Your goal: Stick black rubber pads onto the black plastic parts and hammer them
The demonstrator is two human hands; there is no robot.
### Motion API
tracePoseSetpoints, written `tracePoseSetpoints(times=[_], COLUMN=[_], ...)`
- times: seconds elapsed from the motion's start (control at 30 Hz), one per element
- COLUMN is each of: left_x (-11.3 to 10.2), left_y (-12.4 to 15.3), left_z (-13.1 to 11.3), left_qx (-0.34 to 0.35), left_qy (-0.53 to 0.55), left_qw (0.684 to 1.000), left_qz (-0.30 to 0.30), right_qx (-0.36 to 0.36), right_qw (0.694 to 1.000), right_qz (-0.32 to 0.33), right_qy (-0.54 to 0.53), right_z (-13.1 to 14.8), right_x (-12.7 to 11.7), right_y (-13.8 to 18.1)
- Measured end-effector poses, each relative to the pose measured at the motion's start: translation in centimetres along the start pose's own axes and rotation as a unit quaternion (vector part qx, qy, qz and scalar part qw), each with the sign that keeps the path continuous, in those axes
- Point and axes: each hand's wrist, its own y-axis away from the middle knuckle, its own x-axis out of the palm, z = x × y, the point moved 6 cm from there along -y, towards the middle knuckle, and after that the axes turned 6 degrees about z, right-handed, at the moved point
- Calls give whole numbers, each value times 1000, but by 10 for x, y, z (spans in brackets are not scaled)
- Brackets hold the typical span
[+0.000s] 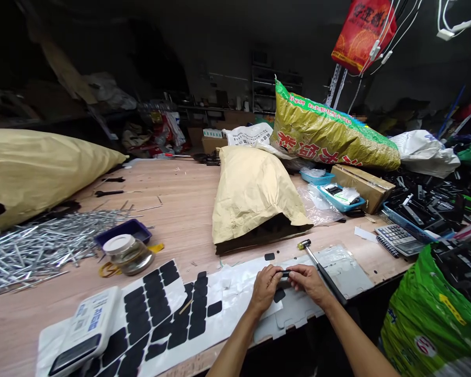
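Observation:
My left hand point(266, 285) and my right hand point(306, 283) meet over the front of the bench. Between them they pinch a small black piece point(284, 273), one end in each hand; its exact kind I cannot make out. Beneath lie white backing sheets point(239, 272) with rows of black rounded stickers point(198, 309). One loose black sticker point(279, 296) sits just under my hands, partly hidden. Right beside my right hand, a hammer point(316, 262) with a yellowish tip and dark handle rests on a grey board point(349, 272).
A large paper sack point(255, 193) stands behind my hands. Left are a lidded jar point(127, 254), a purple tray point(135, 230), a heap of metal rods point(43, 241) and a white box point(84, 324). To the right are a calculator point(400, 238) and a green bag point(424, 309) of black parts.

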Motion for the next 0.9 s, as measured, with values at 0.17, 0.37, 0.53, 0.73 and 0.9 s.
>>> tracePoseSetpoints(times=[0.17,0.37,0.53,0.73,0.9], left_x=[3,3,7,10,10], left_y=[0,-1,-4,-7,-7], left_z=[1,-2,-2,-2,1], left_qx=[11,26,9,-12,-14], left_qy=[-16,-15,-59,-104,-102], left_qw=[1000,999,997,993,994], left_qz=[12,-22,-45,-52,-49], right_qx=[37,31,-8,130,121], right_qw=[999,993,877,813,849], right_qz=[-1,-26,-209,-206,-176], right_qy=[-21,108,433,528,483], right_z=[-6,17,46,35,38], right_x=[-1,-17,-68,-89,-78], right_y=[3,10,40,53,59])
